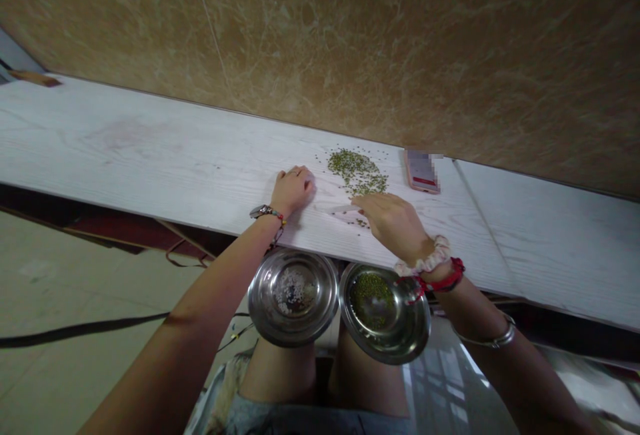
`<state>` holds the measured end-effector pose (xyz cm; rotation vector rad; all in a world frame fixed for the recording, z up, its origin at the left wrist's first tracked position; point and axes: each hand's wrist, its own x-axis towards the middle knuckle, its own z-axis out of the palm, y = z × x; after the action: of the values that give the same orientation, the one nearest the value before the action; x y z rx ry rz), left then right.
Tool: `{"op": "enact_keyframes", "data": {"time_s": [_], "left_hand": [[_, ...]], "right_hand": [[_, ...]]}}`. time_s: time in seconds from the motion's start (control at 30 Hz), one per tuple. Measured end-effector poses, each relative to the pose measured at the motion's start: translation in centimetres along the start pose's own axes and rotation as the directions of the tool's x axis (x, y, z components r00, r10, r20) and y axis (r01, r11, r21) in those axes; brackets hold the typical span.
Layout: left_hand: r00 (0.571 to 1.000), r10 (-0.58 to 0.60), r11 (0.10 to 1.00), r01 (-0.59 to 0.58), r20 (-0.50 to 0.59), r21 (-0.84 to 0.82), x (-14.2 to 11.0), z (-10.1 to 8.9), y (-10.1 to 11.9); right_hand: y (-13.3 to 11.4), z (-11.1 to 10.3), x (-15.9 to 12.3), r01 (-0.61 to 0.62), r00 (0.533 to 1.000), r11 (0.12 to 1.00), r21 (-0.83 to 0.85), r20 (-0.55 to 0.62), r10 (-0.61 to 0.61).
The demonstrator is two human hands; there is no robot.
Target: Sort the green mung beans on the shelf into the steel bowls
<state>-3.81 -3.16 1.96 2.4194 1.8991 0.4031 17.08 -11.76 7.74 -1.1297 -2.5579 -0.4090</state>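
Note:
A pile of small green beans [358,171] lies on a long white wooden board [150,155]. My right hand [393,220] rests just below the pile, fingers closed around a thin white card or strip [336,209] that points left. To the left of the beans, my left hand [293,189] lies on the board with its fingers curled under. Two steel bowls sit on my knees under the board's near edge. The left bowl [293,296] holds pale grains. The right bowl [384,311] holds green beans.
A pink phone [422,171] lies on the board just right of the beans. A brown marbled wall [350,41] rises behind the board. A dark cable [75,331] runs across the tiled floor at the left.

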Motion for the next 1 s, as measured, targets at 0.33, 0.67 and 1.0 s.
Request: {"op": "enact_keyframes", "data": {"time_s": [0.33, 0.67, 1.0], "left_hand": [[1.0, -0.001, 1.0, 0.001, -0.005, 0.004, 0.0, 0.0, 0.1], [1.0, 0.011, 1.0, -0.011, -0.007, 0.007, 0.0, 0.1, 0.0], [1.0, 0.018, 1.0, -0.018, -0.014, 0.015, 0.0, 0.2, 0.0]], "right_hand": [[1.0, -1.1, -2.2, 0.026, 0.997, 0.998, 0.051, -0.08, -0.022], [0.7, -0.3, -0.3, 0.151, 0.988, 0.955, 0.255, -0.032, -0.148], [1.9, -1.2, -1.2, 0.194, 0.976, 0.932, 0.306, 0.039, -0.216]]}}
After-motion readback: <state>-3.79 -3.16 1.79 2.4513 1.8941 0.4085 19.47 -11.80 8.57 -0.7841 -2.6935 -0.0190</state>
